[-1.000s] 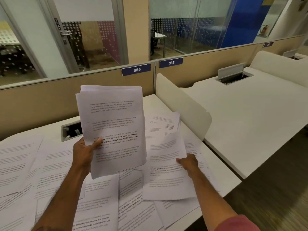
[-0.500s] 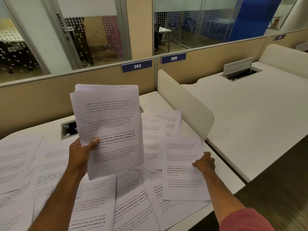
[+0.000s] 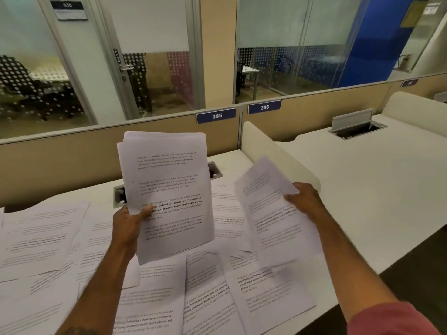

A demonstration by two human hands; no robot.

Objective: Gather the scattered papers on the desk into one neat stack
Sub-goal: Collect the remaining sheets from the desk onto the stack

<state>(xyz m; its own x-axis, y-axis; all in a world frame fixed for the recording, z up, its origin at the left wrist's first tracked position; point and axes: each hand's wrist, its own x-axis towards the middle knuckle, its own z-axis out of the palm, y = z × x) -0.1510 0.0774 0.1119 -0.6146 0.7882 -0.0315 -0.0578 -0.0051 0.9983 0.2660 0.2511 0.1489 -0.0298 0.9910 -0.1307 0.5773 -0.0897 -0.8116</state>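
Head view: grips gathered stack (image 3: pixel 169 189) upright in left hand (image 3: pixel 127 226), with fingers (image 3: pixel 146 210) curled round its edge; pinches one raised sheet (image 3: pixel 266 213) in right hand (image 3: pixel 306 201), just right of stack, above loose papers (image 3: pixel 154 286) covering table (image 3: pixel 232 162).

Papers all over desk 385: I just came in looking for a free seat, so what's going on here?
A person is collecting printed sheets. The left hand grips a thick stack upright above the desk, thumb on its front. The right hand holds a single sheet raised off the desk, to the right of the stack. Many loose sheets lie spread over the desk, not yet gathered.
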